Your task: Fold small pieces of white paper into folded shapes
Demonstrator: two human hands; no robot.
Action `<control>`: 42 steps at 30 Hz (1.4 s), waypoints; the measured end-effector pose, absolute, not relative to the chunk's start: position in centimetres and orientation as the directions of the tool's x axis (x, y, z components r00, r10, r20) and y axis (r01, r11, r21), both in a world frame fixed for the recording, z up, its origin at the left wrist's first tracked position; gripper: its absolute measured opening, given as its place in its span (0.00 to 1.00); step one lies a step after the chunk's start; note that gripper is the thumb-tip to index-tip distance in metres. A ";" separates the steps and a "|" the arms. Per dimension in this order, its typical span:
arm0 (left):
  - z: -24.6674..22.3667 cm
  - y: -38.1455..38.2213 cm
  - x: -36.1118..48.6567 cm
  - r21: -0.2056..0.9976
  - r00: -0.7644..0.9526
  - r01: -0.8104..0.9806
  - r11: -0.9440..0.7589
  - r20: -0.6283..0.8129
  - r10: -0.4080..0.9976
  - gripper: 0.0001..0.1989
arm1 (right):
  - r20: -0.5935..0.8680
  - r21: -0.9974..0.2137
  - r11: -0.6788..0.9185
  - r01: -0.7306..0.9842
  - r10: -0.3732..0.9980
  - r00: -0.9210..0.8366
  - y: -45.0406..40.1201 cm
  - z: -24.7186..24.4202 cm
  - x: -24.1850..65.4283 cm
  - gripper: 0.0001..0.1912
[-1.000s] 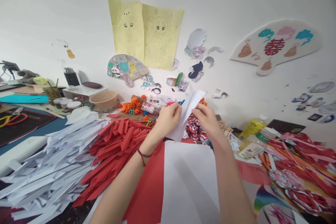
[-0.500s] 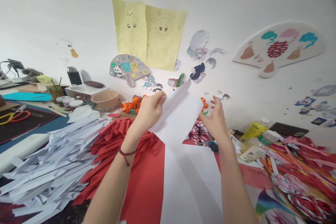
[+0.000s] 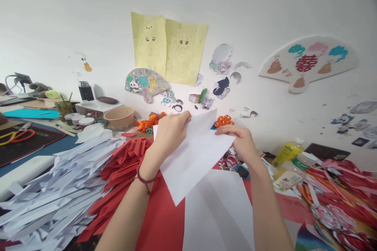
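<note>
The paper (image 3: 191,160) has opened out broad; my left hand (image 3: 169,133) pinches its 11 o'clock edge, my right hand's (image 3: 243,143) fingers its 2 o'clock, seemingly steadying it.

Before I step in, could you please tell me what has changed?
The left hand has shifted left, and the white sheet, narrow at first, now hangs opened out, one corner lower. The right hand, fingers spread a moment ago, has closed on the sheet. The white strips and red strips stayed put.
</note>
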State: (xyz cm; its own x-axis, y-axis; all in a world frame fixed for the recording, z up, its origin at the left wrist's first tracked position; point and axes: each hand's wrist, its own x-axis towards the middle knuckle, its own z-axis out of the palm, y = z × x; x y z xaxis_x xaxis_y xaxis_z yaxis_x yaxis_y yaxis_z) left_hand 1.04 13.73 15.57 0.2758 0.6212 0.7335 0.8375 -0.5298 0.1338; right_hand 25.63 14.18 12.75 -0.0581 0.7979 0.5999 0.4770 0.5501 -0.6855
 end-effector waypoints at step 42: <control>13.5 14.3 4.6 -0.258 0.506 0.713 -0.652 0.833 0.224 0.28 | 0.318 -0.945 0.318 0.077 0.948 -0.021 12.0 13.6 23.1 0.19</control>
